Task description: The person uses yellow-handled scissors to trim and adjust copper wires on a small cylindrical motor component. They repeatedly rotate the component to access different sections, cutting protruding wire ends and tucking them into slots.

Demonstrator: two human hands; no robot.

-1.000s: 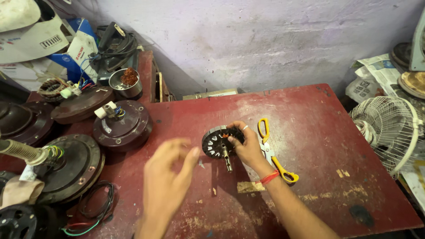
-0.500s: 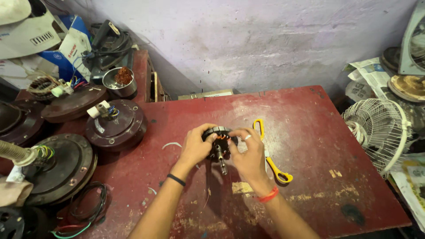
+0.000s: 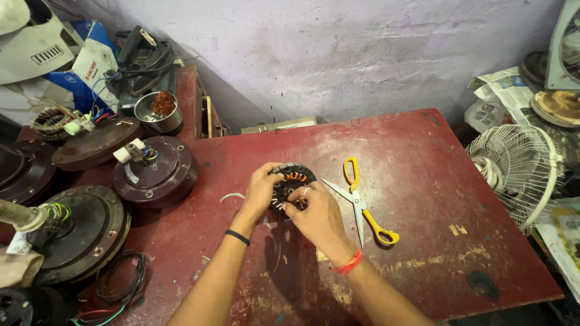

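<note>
Soft, even light fell from above, bright enough to show everything clearly. A dull shadow lay on the table [image 3: 423,181] just below the grip, under the wrists. No glare showed. The centre was sharp; the far edges bent outward slightly, and the left corners sat darker.

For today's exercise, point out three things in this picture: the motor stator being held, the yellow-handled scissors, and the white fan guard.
motor stator [image 3: 294,178], head view, upper rim with copper windings.
yellow-handled scissors [image 3: 370,218], head view, yellow handle arm.
white fan guard [image 3: 521,163], head view, wire grille.
</note>
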